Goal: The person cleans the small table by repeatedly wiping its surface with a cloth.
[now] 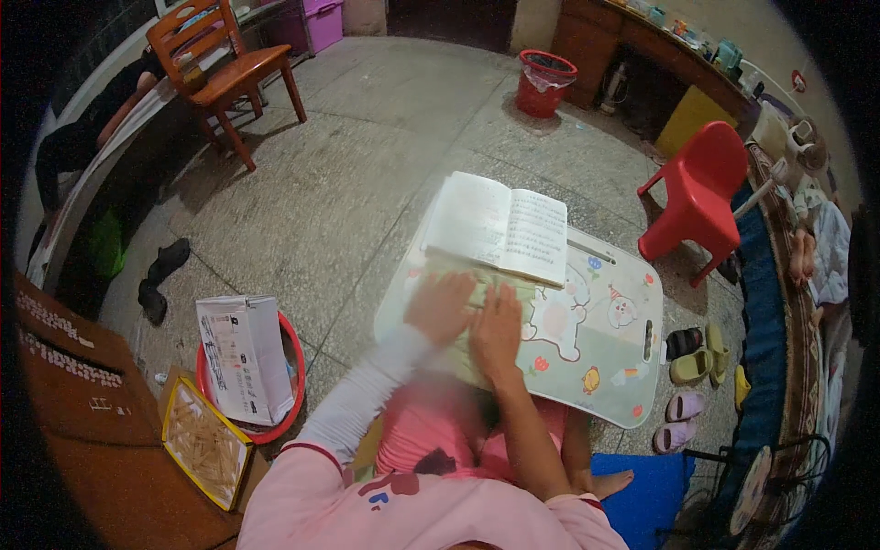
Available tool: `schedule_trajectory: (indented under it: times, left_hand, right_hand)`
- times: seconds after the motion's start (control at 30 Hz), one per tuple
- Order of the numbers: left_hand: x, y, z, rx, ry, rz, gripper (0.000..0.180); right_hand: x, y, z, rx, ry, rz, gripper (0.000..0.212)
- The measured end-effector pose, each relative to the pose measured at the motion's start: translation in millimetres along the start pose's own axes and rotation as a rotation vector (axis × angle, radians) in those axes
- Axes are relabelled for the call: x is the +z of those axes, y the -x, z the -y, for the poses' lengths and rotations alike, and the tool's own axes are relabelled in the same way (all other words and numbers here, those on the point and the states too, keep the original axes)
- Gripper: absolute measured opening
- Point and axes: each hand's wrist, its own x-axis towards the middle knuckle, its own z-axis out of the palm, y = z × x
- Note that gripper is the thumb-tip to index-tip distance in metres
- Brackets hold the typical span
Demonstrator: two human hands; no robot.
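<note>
A low folding table (600, 385) with cartoon animals printed on its pale green top stands across my lap. An open notebook (467, 215) with handwritten pages rests on its far left part. Just nearer than the notebook lies a light green, soft-looking piece (477, 364), perhaps cloth or paper; its kind is not clear. My right hand (498, 325) is pressed flat on it, fingers stretched forward. Beside it on the left, my left hand (440, 307) is over the same green piece, its fingers smeared by motion. The hands partly cover the green piece.
A white carton (243, 357) sits in a red basin (298, 376) at my left, near a yellow-edged tray (206, 445) of thin sticks. A red plastic chair (701, 192) and slippers (687, 367) are at the right. A wooden chair (220, 73) and red bin (543, 87) stand farther off.
</note>
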Motion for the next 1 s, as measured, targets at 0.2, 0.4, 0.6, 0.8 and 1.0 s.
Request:
schedule_trajectory:
  times: [0.2, 0.4, 0.6, 0.8, 1.0]
  left_hand:
    - [-33, 25, 6, -0.251, 0.088, 0.162, 0.053]
    - [-14, 65, 7, -0.200, -0.191, 0.061, 0.056]
    - [15, 79, -13, -0.272, -0.191, 0.078, 0.057]
    - [31, 61, -52, -0.283, 0.057, 0.123, 0.056]
    - [64, 21, -101, -0.038, 0.000, 0.062, 0.057]
  right_hand:
    - [21, 2, 26, -0.229, 0.102, -0.126, 0.047]
    - [40, 19, 18, -0.359, 0.009, -0.046, 0.048]
    - [16, 44, 11, -0.298, 0.018, 0.048, 0.049]
    - [-26, 64, -14, -0.117, 0.103, 0.166, 0.050]
    - [-74, 87, -68, -0.103, 0.161, -0.001, 0.048]
